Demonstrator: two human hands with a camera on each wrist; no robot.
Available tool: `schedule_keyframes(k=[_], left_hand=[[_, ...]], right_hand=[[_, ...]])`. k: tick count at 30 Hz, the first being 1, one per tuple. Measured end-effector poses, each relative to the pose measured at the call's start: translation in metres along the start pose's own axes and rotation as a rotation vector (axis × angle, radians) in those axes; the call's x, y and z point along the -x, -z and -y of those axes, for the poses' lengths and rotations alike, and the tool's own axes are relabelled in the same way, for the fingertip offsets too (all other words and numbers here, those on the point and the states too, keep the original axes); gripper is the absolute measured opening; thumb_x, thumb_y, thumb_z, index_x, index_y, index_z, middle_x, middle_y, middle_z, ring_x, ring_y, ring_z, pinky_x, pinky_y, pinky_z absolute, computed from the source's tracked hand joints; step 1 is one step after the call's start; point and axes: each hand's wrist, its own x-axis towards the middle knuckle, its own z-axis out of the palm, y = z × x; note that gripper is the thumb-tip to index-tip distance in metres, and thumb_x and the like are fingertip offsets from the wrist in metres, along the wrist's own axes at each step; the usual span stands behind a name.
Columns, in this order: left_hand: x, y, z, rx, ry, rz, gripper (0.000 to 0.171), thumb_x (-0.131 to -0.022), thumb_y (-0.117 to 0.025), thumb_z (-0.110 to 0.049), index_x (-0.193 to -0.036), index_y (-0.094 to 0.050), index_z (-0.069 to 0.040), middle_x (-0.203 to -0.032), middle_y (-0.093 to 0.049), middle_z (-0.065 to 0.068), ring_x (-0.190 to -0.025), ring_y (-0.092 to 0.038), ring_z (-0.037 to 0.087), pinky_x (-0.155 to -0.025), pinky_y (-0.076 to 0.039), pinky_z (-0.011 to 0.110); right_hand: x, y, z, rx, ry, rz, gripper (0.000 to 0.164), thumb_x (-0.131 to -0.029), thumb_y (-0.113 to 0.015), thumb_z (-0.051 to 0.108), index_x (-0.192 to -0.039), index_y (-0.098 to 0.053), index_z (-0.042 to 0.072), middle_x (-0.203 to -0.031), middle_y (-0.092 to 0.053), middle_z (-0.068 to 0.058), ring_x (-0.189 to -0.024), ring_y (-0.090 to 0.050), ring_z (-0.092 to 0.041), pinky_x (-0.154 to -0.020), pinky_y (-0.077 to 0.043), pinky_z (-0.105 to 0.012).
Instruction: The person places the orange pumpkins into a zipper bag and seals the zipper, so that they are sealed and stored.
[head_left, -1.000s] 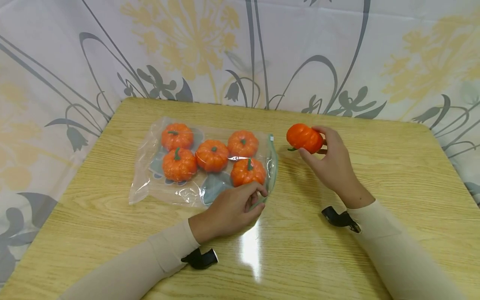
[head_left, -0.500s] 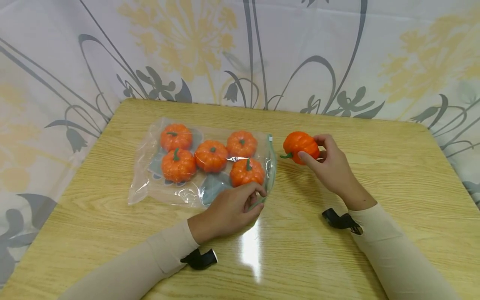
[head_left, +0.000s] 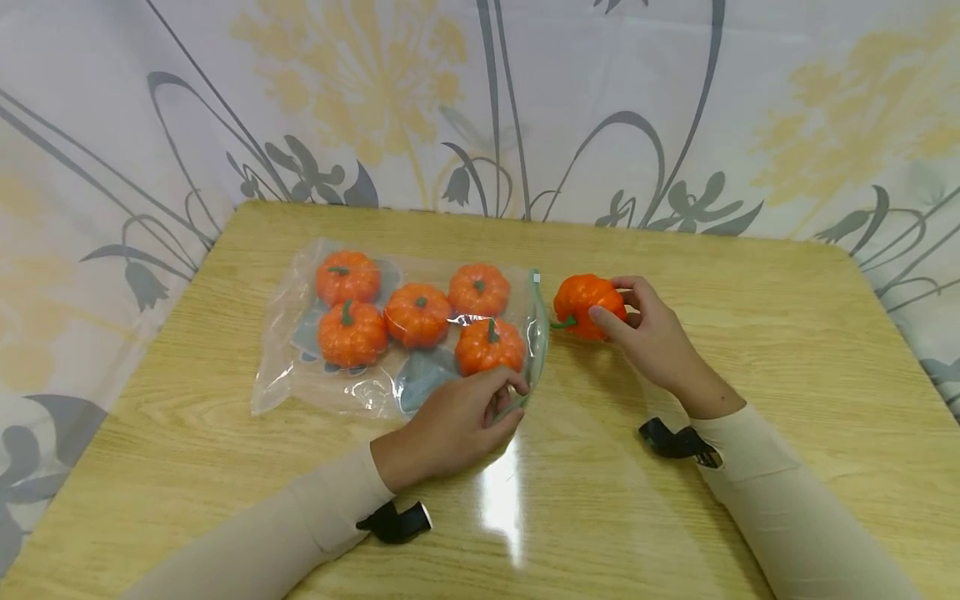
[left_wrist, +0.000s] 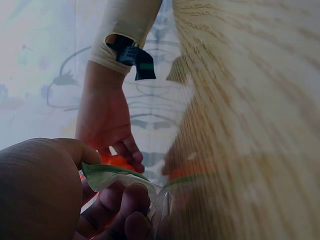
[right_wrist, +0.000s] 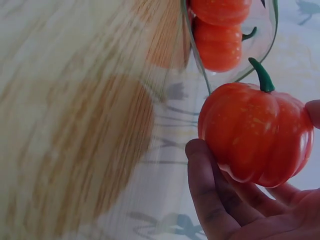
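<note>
My right hand point(head_left: 651, 337) grips a small orange pumpkin point(head_left: 588, 307), its green stem pointing left toward the mouth of a clear zip bag point(head_left: 360, 404). In the right wrist view the pumpkin point(right_wrist: 257, 132) sits between thumb and fingers, above the table, with the bag's opening just beyond it. My left hand point(head_left: 457, 425) pinches the near corner of the bag's green-edged mouth. The left wrist view shows that green edge point(left_wrist: 112, 175) between thumb and curled fingers. Inside the bag lie several pumpkins point(head_left: 417, 315) with green stems.
The bag lies on a wood-grain table point(head_left: 600, 500). A flower-patterned cloth point(head_left: 562, 100) hangs behind the table's far edge. Black wrist devices point(head_left: 395, 522) are strapped at both sleeves.
My right hand has brought the pumpkin left and a little nearer, turning it so the stem faces the bag's mouth. The left hand keeps its hold on the bag's corner.
</note>
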Motion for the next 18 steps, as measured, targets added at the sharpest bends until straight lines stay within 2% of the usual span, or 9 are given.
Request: schedule_keyframes(k=[4, 12, 18], left_hand=[[0.0003, -0.0002, -0.0003, 0.004, -0.008, -0.007, 0.019, -0.094, -0.066, -0.022, -0.112, -0.06, -0.018, -0.078, -0.054, -0.009, -0.062, -0.044, 0.0, -0.059, -0.041, 0.018], [0.0004, 0.0008, -0.001, 0.005, -0.01, -0.012, 0.019, -0.094, -0.066, -0.022, -0.112, -0.06, -0.019, -0.078, -0.053, -0.01, -0.062, -0.044, 0.001, -0.059, -0.042, 0.018], [0.0, 0.0011, -0.0008, 0.012, -0.009, -0.009, 0.019, -0.094, -0.066, -0.021, -0.112, -0.06, -0.018, -0.078, -0.054, -0.009, -0.061, -0.044, 0.0, -0.059, -0.042, 0.018]], right_hand=[[0.0012, -0.0004, 0.0014, -0.006, -0.009, 0.005, 0.06, -0.102, -0.054, 0.04, -0.147, -0.035, 0.007, -0.133, -0.055, -0.022, -0.111, -0.064, -0.037, -0.079, -0.053, -0.018], [-0.0011, -0.0038, 0.0007, -0.013, -0.015, 0.026, 0.06, -0.102, -0.054, 0.042, -0.146, -0.036, 0.006, -0.133, -0.056, -0.023, -0.11, -0.064, -0.038, -0.08, -0.055, -0.022], [-0.0024, -0.0054, 0.0005, -0.046, -0.009, 0.03, 0.057, -0.102, -0.053, 0.039, -0.145, -0.037, 0.004, -0.13, -0.058, -0.023, -0.101, -0.066, -0.03, -0.078, -0.057, -0.024]])
